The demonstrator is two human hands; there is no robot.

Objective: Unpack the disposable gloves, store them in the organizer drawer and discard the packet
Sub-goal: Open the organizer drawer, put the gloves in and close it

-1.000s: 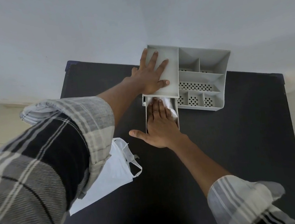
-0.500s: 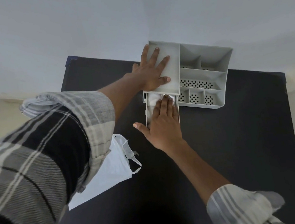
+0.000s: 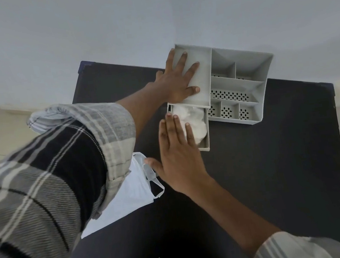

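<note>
A person in a rolled plaid sleeve (image 3: 43,175) leans over a black desk (image 3: 275,169), where an emptied white plastic packet (image 3: 128,197) lies flat near its front-left edge. The right hand (image 3: 179,159), fingers (image 3: 177,128) straight and close together, hovers over the pulled-out organizer drawer (image 3: 207,137) holding the crumpled disposable gloves (image 3: 195,121). Beyond, the left hand (image 3: 177,81), fingers spread, presses flat on the grey desk organizer (image 3: 243,71).
</note>
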